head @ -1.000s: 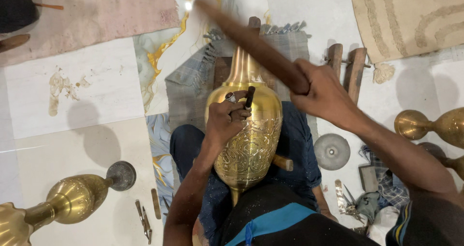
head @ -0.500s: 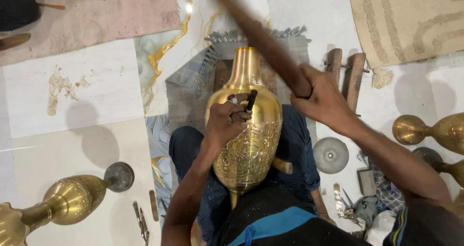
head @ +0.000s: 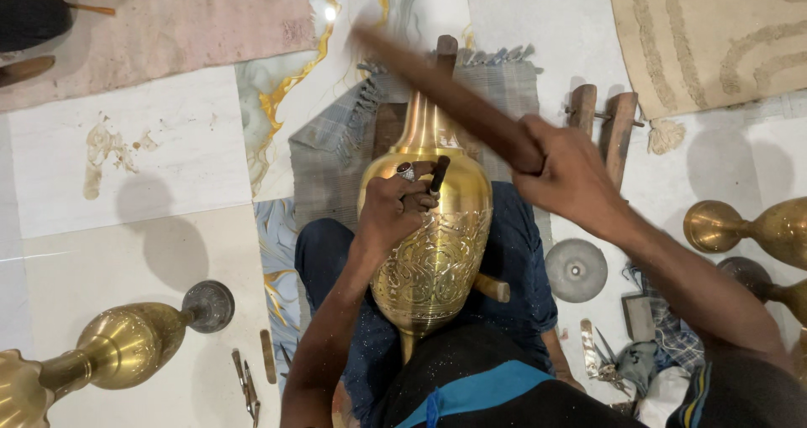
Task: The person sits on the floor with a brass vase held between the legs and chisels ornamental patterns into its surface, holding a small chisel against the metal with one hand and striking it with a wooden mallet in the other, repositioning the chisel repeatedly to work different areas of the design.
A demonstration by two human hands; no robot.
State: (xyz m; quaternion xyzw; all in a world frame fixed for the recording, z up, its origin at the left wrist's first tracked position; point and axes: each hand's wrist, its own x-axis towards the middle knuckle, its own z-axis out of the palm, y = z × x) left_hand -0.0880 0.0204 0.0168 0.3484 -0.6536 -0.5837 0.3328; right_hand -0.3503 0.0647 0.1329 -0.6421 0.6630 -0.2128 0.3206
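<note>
Glossy engraved brass vase (head: 433,243), wooden mallet (head: 454,100)

Wooden stick (head: 445,100) is motion-blurred, far tip smeared. Chisel (head: 438,176) tip hidden behind left hand (head: 395,214). Brass vase (head: 433,235) base hidden by the lap. Right-edge brass vases (head: 748,226) and bottom-left brass vase (head: 101,352) are cropped. Small tools (head: 248,382) on the floor too small to identify.
</note>
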